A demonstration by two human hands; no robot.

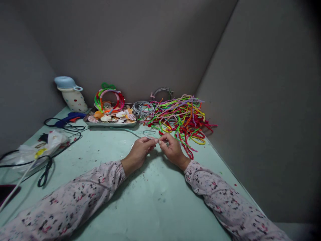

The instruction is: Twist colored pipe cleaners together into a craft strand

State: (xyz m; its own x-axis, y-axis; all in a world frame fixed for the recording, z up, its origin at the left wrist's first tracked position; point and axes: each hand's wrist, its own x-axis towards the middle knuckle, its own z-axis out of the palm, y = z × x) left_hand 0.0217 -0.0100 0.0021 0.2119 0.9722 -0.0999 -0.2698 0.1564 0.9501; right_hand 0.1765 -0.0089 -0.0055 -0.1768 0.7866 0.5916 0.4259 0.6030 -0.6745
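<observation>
My left hand [139,151] and my right hand [172,149] meet at the middle of the pale green table [140,201], fingertips pinched together on a thin grey headband [149,134] that curves away behind them. Both hands are closed on it. Just beyond my right hand lies a heap of coloured pipe cleaners [181,117] in red, green, yellow and pink.
A metal tray of seashells [111,117] stands at the back with wrapped headbands [109,97] above it and bare grey headbands [144,107] beside. A blue glue gun [69,118], black cables [62,134], a plastic bag [37,149] and a spotted jug [71,95] lie left. Grey walls enclose the table.
</observation>
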